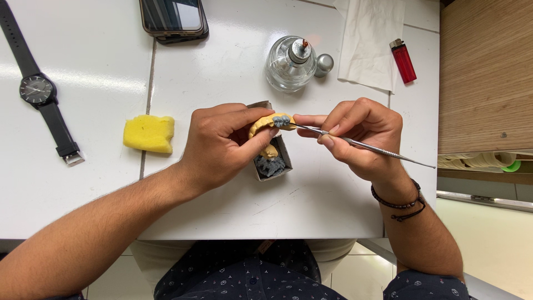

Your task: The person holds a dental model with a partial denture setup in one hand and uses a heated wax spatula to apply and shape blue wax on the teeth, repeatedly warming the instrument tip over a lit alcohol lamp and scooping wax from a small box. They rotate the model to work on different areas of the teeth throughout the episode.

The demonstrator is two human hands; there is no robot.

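Note:
My left hand (222,141) grips a yellow dental cast (265,125) above a small open box (272,165) that holds grey wax. Grey wax (281,120) sits on the cast's upper edge. My right hand (361,136) pinches a thin metal carving tool (377,150) like a pen. Its tip touches the grey wax on the cast. The tool's other end points out to the right past my wrist.
A glass spirit lamp (288,64) with its metal cap (323,64) stands behind my hands. A red lighter (403,60) and a white tissue (369,41) lie at the back right. A yellow sponge (149,133), a black wristwatch (39,91) and a phone (173,19) lie to the left.

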